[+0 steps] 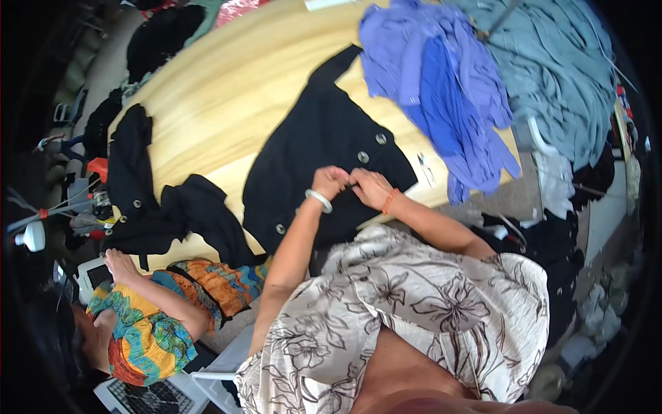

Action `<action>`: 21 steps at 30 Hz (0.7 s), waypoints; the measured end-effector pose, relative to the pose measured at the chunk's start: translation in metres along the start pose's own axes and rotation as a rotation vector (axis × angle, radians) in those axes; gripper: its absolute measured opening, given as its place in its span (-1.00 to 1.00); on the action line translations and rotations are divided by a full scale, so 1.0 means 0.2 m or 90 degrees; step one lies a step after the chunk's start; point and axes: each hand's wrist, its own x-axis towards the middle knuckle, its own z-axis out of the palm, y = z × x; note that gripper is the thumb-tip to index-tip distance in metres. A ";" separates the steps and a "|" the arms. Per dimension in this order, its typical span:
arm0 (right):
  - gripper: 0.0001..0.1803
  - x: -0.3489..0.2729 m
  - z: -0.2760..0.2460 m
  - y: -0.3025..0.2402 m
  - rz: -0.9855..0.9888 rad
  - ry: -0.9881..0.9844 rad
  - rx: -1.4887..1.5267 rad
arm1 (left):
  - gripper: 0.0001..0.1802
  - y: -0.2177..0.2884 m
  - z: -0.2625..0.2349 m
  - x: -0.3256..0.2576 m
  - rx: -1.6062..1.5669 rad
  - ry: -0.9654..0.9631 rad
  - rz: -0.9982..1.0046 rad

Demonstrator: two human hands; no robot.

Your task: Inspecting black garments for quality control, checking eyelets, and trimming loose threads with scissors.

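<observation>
A black garment [296, 145] with several large, shiny round buttons lies spread on the table in front of me. My left hand [331, 181], with a pale bangle at the wrist, is held over it with the fingers closed in a pinch. Close beside it is my right hand [372, 188], with an orange band at the wrist, its fingertips pinched too and nearly meeting the left ones. Whatever lies between the fingertips is too small to make out. One button [363, 156] shows just beyond my hands, and another [380, 139] lies a little farther off.
The light wooden table [227, 83] carries a heap of purple-blue garments [441, 90] at the right. Thread snips [426, 168] lie near it. Grey-green cloth [552, 83] is piled farther right. At left, a co-worker in a colourful top [148, 331] handles another black garment [172, 214].
</observation>
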 end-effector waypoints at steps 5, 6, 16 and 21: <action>-0.64 -0.01 -0.01 -0.07 -0.046 0.022 0.031 | -0.91 -0.02 -0.03 -0.03 -0.085 0.004 -0.011; -0.66 -0.01 0.00 -0.09 -0.055 0.006 0.006 | -0.91 -0.07 -0.05 -0.03 -0.073 0.015 -0.011; -0.71 0.06 -0.03 0.03 -0.059 -0.112 -0.022 | -0.75 0.02 -0.01 -0.19 0.299 0.042 0.190; -0.70 0.09 -0.05 0.05 -0.065 -0.169 -0.034 | -0.78 -0.02 -0.01 -0.17 0.275 0.071 0.212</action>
